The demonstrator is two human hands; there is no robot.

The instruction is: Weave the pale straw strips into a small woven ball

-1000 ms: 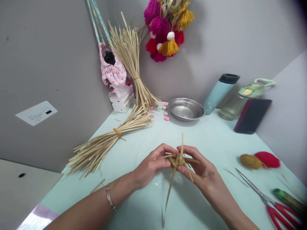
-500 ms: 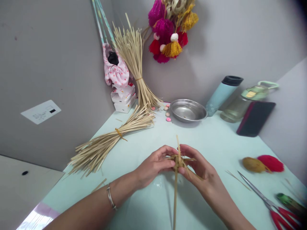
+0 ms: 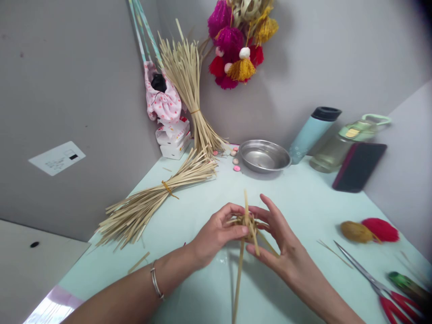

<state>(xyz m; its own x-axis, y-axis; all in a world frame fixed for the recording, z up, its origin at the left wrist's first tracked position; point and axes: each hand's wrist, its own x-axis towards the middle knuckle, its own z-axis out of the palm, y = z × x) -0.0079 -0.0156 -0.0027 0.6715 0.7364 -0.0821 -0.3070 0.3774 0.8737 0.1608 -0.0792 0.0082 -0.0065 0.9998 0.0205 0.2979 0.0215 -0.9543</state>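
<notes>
Between thumb and fingers, my left hand grips a small woven straw piece. Loose straw strips stick out of it: one points up, and a long one hangs down towards the table's front edge. My right hand is at the piece's right side with its fingers spread. Its index finger is raised, other fingertips touch the far side, and the thumb lies near a short strip end. The fingers hide part of the weave.
A tied straw bundle lies at left; another bundle stands against the wall. Behind are a metal bowl, a blue tumbler, a green-lidded bottle and a phone. Yarn and red-handled scissors lie right.
My right hand has opened, its index finger lifting and its thumb moving off the woven piece. The piece has turned slightly, and its long hanging strip has swung left.
</notes>
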